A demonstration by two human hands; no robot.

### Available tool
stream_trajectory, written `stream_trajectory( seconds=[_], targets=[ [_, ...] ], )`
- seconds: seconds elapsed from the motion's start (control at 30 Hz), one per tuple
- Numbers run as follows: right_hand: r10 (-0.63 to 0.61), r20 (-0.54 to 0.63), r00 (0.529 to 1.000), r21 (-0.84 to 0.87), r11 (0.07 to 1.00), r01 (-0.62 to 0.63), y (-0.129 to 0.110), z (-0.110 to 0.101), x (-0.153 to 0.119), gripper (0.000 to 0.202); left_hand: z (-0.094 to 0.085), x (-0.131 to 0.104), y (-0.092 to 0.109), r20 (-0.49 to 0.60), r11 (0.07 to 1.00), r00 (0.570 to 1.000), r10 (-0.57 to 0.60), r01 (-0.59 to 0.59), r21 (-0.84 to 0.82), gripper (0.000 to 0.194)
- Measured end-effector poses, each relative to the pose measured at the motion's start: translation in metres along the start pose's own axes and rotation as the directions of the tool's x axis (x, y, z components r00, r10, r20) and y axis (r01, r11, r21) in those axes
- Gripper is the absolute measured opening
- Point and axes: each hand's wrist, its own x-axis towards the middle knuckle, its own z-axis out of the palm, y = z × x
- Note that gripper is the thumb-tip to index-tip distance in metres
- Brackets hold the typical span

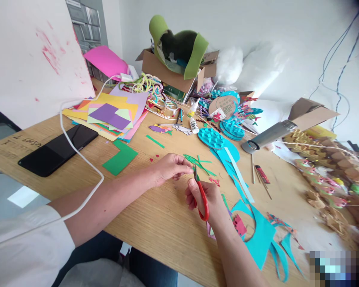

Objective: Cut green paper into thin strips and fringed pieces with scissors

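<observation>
A pale wooden table (149, 217) stands against a white wall (173, 14), with a grey floor (4, 199) showing past its left side. Toward the back sit a cardboard box (167, 69) topped with green foam (194, 59) and a stack of coloured paper (137, 108). The left hand (171, 169) has thumb and forefinger pinched together on a small green paper piece (193, 169), which lies right at the fingertips and against the scissors (204, 205). The right hand (208, 195) is curled round their red handles, blades pointing away from the body; how far the blades part I cannot tell. Just beyond the fingertips lie green strips (202, 162), and blue scraps (259, 235) crowd the right forearm. Wood shows between the hands and the near edge, while a white cable (91, 189) crosses over the left forearm
</observation>
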Motion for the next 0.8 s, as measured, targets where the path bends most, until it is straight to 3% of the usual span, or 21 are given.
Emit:
stream_trajectory(
  seconds=[0.43,0.8],
  targets=[
    [0.058,-0.036,0.998,0.026,0.998,-0.057,-0.0056,0.0016,-0.0028,0.058,-0.0006,-0.0001,0.0009,-0.014,1.0,1.0,-0.01,0.01,0.013,0.018],
    [0.032,-0.028,0.999,0.029,0.999,-0.032,-0.0068,0.0015,-0.003,0.059,-0.0023,0.0015,-0.0021,-0.006,0.999,1.0,0.011,-0.011,0.039,0.018]
  ],
)
